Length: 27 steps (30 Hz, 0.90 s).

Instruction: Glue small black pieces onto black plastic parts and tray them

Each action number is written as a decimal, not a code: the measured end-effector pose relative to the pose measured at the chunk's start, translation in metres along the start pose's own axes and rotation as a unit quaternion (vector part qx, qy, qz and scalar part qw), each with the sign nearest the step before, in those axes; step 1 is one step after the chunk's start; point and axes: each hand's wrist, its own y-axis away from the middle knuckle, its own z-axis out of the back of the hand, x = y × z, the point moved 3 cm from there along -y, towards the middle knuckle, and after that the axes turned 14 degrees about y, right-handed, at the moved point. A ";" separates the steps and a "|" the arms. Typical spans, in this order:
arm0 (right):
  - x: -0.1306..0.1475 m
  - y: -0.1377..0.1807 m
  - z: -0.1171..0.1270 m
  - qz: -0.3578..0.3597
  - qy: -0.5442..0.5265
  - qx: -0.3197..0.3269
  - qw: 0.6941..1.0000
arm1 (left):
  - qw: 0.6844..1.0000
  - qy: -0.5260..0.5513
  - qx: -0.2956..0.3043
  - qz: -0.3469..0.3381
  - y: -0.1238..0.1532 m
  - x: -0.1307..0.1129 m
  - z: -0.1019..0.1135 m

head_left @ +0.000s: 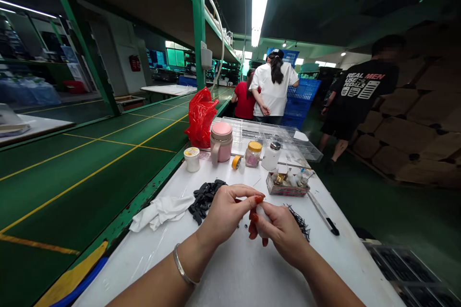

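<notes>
My left hand (226, 211), a bangle on its wrist, has thumb and forefinger pinched together. Whatever sits between those fingertips is too small to make out. Against it, my right hand (283, 230) is closed around a small whitish object (263, 213), mostly hidden by the fingers. Both hands meet above the white tabletop (245, 273). Behind my left hand lies a pile of black plastic parts (207, 196). Thin black pin-like pieces (301, 223) are heaped just beyond my right hand. A few tiny dark bits lie on the table between the hands.
A small box of bottles (288, 188), a utility knife (324, 213) and a white cloth (160, 212) lie around. Farther back stand a pink mug (221, 143), jars (253, 154), a tape roll (236, 162) and a red bag (201, 117). A green conveyor (108, 153) runs left; people stand beyond.
</notes>
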 end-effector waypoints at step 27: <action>-0.002 0.002 0.000 -0.051 -0.101 0.008 0.994 | 0.980 0.192 -0.039 0.024 0.006 0.010 0.016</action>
